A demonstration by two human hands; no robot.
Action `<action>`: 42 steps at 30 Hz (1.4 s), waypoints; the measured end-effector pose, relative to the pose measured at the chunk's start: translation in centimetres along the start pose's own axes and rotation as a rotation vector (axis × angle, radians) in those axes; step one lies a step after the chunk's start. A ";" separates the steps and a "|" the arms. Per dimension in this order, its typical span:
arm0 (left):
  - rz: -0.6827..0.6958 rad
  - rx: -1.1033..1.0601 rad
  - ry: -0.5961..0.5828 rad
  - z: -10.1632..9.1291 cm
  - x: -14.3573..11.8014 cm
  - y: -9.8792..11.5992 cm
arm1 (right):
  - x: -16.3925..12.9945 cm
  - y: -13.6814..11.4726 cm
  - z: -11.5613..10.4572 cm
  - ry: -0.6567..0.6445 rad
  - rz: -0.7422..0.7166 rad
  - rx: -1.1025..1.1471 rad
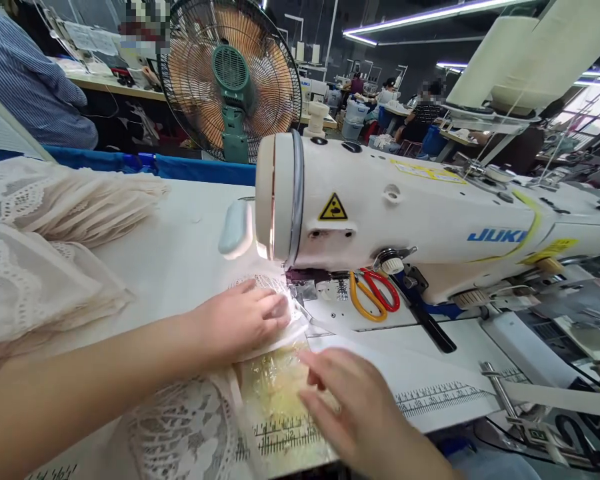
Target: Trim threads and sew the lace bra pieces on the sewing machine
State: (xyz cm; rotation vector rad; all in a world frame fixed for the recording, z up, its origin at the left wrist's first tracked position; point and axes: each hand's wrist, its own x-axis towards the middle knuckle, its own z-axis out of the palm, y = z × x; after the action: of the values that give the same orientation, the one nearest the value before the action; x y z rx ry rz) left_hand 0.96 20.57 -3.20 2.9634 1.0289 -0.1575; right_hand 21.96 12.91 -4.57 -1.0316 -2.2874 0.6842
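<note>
Head view, left hand [240, 320]: at centre frame I see my grip flat, fingers spread, pressing the cream lace fabric piece [273, 313] just beside the presser foot of the white Juki sewing machine [405, 213].
Right hand [353, 407]: lower centre, grip apart, resting on the fabric's near edge.
Worktop [180, 253]: red and yellow-handled scissors [375, 293] lie under the machine arm.
Upper left: stacked cream lace pieces [55, 233].

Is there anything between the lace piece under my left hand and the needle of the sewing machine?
Nothing visible. The left hand presses the lace piece flat right at the presser foot; the scissors lie beyond the needle area.
</note>
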 end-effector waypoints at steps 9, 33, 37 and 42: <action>0.108 -0.124 0.085 1.0 -2.0 4.2 | 2.0 2.3 -1.2 -0.286 -0.014 -0.525; 0.284 -0.046 0.311 2.4 0.3 -3.0 | 5.5 0.0 -1.0 -0.606 0.298 -0.524; 0.289 0.032 0.331 2.4 0.9 -4.3 | 6.4 -0.2 -0.5 -0.623 0.330 -0.575; 0.210 0.041 0.207 2.1 1.2 -5.4 | 6.7 -0.3 -0.3 -0.637 0.363 -0.566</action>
State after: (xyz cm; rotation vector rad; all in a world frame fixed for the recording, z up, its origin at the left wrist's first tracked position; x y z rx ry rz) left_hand -1.63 25.51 -5.19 3.1511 0.7269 0.1322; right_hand 18.21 18.07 -2.47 -1.7168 -2.9781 0.5636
